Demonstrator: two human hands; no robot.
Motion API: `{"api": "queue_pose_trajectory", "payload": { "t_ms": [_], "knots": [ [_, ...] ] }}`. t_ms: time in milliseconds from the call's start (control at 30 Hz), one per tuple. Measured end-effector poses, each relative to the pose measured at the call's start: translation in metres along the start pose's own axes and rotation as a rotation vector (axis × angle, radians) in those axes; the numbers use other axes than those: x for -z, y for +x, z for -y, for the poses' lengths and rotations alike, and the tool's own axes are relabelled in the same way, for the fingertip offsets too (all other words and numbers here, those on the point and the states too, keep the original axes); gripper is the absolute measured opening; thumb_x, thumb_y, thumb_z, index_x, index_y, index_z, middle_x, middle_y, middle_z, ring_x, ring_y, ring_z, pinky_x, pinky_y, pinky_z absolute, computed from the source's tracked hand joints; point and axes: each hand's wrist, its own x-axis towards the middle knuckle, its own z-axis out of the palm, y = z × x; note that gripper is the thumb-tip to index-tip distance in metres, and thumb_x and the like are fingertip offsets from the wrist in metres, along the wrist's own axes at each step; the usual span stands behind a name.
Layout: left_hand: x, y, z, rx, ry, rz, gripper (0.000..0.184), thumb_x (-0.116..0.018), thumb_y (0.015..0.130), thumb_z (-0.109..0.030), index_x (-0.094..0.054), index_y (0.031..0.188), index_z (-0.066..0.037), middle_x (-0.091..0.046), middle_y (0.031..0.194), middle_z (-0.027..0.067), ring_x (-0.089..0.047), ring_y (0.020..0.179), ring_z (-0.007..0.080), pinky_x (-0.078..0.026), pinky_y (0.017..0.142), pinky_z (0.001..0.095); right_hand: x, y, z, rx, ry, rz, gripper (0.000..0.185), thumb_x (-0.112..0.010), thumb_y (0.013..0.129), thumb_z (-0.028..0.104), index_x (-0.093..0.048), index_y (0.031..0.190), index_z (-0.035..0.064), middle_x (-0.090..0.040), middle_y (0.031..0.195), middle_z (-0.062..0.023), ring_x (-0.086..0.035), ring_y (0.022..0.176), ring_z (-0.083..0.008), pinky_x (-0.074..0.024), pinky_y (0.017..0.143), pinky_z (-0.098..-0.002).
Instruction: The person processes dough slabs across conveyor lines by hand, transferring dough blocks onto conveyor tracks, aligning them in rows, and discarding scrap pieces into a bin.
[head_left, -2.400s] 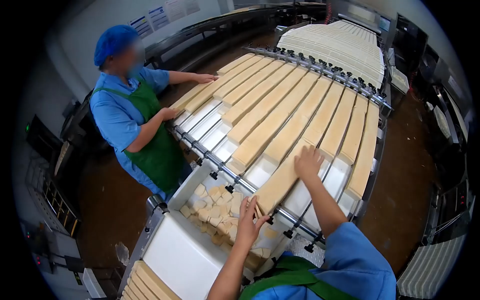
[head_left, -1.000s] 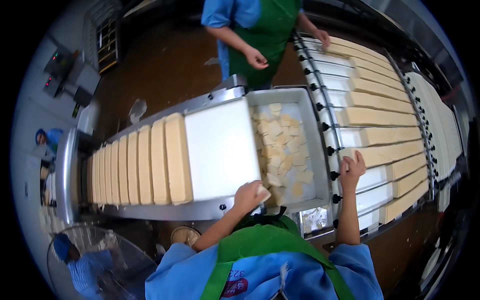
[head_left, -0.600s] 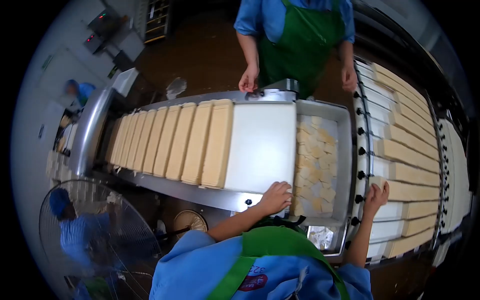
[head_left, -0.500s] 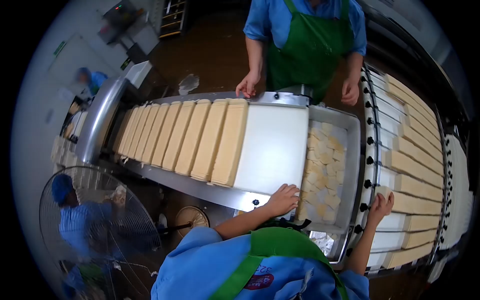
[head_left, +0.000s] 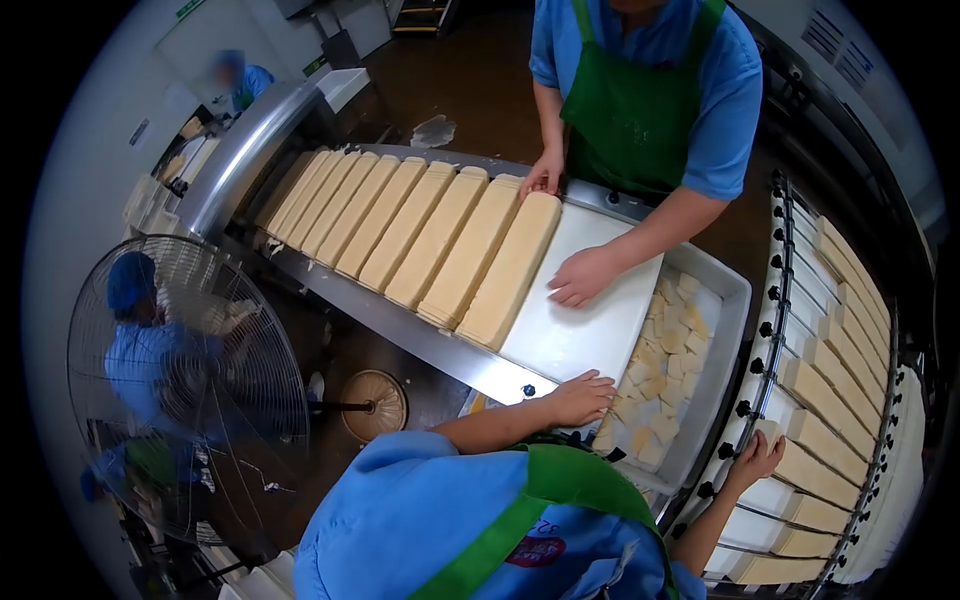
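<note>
My left hand (head_left: pixel 583 398) lies with fingers apart at the near corner of a white belt (head_left: pixel 580 345), beside the scrap tray (head_left: pixel 738 300). My right hand (head_left: pixel 757 460) grips the near end of a pale, flat-sided strip (head_left: pixel 815 472) on the slatted table to the right. Thin pale scraps (head_left: pixel 675 350) are strewn in the tray between my hands. On the belt, several stacked pale strips (head_left: pixel 510 270) lie side by side. A co-worker's hand (head_left: pixel 588 275) is over the bare part of the belt; their other hand (head_left: pixel 543 175) touches the far end of the nearest strips.
The co-worker (head_left: pixel 650 100) in a green apron stands across the belt. A caged fan (head_left: pixel 190 390) is at the left, with another person (head_left: pixel 150 340) behind it. A steel roller cover (head_left: pixel 250 150) spans the belt's far end. Black knobs (head_left: pixel 742 408) line the table's rail.
The view has swung from the right table toward the belt. The strips on the belt have advanced toward the tray. The co-worker's hand has reached over the belt. My left hand's small piece no longer shows.
</note>
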Motion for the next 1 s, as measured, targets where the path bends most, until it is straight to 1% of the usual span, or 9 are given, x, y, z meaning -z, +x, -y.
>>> {"api": "queue_pose_trajectory", "payload": {
  "t_ms": [67, 133, 167, 267, 400, 533, 633, 733, 1000],
  "knots": [
    [0.004, -0.001, -0.001, -0.031, 0.002, -0.041, 0.02, -0.062, 0.084, -0.022, -0.062, 0.101, -0.009, -0.057, 0.118, 0.0083, -0.047, 0.121, 0.0259, -0.035, 0.102, 0.0444, 0.0, -0.001, 0.002, 0.008, -0.011, 0.003, 0.018, -0.059, 0.088, 0.014, -0.07, 0.101, 0.0121, -0.046, 0.133, -0.0199, -0.045, 0.122, -0.0363, -0.0341, 0.101, -0.0463],
    [0.012, -0.004, -0.002, -0.002, -0.415, -0.024, 0.018, -0.06, 0.086, -0.018, -0.064, 0.099, -0.007, -0.062, 0.104, 0.0094, -0.056, 0.108, 0.0267, -0.043, 0.093, 0.0398, 0.004, -0.001, 0.003, 0.017, -0.027, 0.007, 0.018, -0.059, 0.088, 0.014, -0.07, 0.101, 0.0129, -0.046, 0.133, -0.0195, -0.045, 0.122, -0.0362, -0.0343, 0.1, -0.0462],
    [0.028, -0.007, -0.013, -0.006, -0.447, -0.174, 0.015, -0.059, 0.086, -0.014, -0.066, 0.097, -0.005, -0.065, 0.094, 0.0103, -0.061, 0.095, 0.0277, -0.048, 0.084, 0.0367, 0.006, 0.0, 0.007, 0.003, -0.068, 0.025, 0.019, -0.058, 0.088, 0.015, -0.07, 0.102, 0.0124, -0.045, 0.134, -0.0202, -0.045, 0.122, -0.0362, -0.0349, 0.101, -0.0456],
    [0.06, -0.032, -0.02, 0.035, -0.31, -0.352, 0.014, -0.06, 0.085, -0.011, -0.066, 0.096, -0.004, -0.065, 0.097, 0.0119, -0.062, 0.091, 0.029, -0.05, 0.08, 0.037, 0.003, -0.001, 0.002, -0.011, -0.098, 0.047, 0.02, -0.057, 0.089, 0.016, -0.07, 0.103, 0.0122, -0.044, 0.135, -0.0208, -0.046, 0.122, -0.0365, -0.0349, 0.101, -0.0452],
    [0.099, -0.083, -0.009, 0.372, -0.219, -0.771, 0.015, -0.059, 0.085, -0.009, -0.065, 0.097, -0.002, -0.065, 0.095, 0.0134, -0.064, 0.086, 0.0272, -0.051, 0.075, 0.0342, 0.007, 0.0, 0.015, -0.024, -0.139, 0.019, 0.018, -0.059, 0.087, 0.015, -0.07, 0.102, 0.0146, -0.047, 0.134, -0.018, -0.047, 0.12, -0.0341, -0.0331, 0.099, -0.0479],
    [0.121, -0.143, 0.028, 0.985, -0.144, -1.027, 0.026, -0.062, 0.085, -0.014, -0.059, 0.106, 0.002, -0.062, 0.096, 0.0163, -0.06, 0.089, 0.0324, -0.048, 0.08, 0.0379, 0.026, 0.016, 0.036, 0.02, -0.325, 0.039, 0.021, -0.059, 0.088, 0.019, -0.068, 0.107, 0.0135, -0.048, 0.134, -0.016, -0.049, 0.117, -0.0334, -0.0376, 0.095, -0.0453],
    [0.12, -0.177, 0.066, 1.148, 0.187, -0.963, 0.055, -0.068, 0.081, -0.022, -0.045, 0.123, 0.006, -0.052, 0.116, 0.0229, -0.05, 0.109, 0.0377, -0.041, 0.094, 0.0416, 0.031, 0.036, 0.052, 0.059, -0.317, -0.003, 0.029, -0.055, 0.091, 0.025, -0.061, 0.115, 0.01, -0.052, 0.129, -0.0173, -0.054, 0.111, -0.0351, -0.0428, 0.091, -0.0452],
    [0.12, -0.179, 0.08, 1.281, 0.102, -0.774, 0.077, -0.074, 0.074, -0.031, -0.036, 0.128, 0.008, -0.045, 0.122, 0.0288, -0.041, 0.117, 0.0426, -0.034, 0.1, 0.0453, 0.011, 0.037, 0.038, -0.021, -0.526, 0.117, 0.039, -0.054, 0.092, 0.028, -0.052, 0.125, 0.0085, -0.051, 0.13, -0.0154, -0.053, 0.11, -0.0363, -0.043, 0.091, -0.0465],
    [0.122, -0.146, 0.093, 1.274, 0.143, -0.678, 0.082, -0.08, 0.067, -0.027, -0.036, 0.126, 0.008, -0.045, 0.121, 0.0306, -0.045, 0.112, 0.0459, -0.04, 0.096, 0.0472, 0.009, 0.039, 0.042, -0.313, -0.517, 0.277, 0.056, -0.055, 0.088, 0.048, -0.048, 0.128, 0.009, -0.054, 0.126, -0.013, -0.056, 0.106, -0.0359, -0.0484, 0.082, -0.0463]
  ]
}}
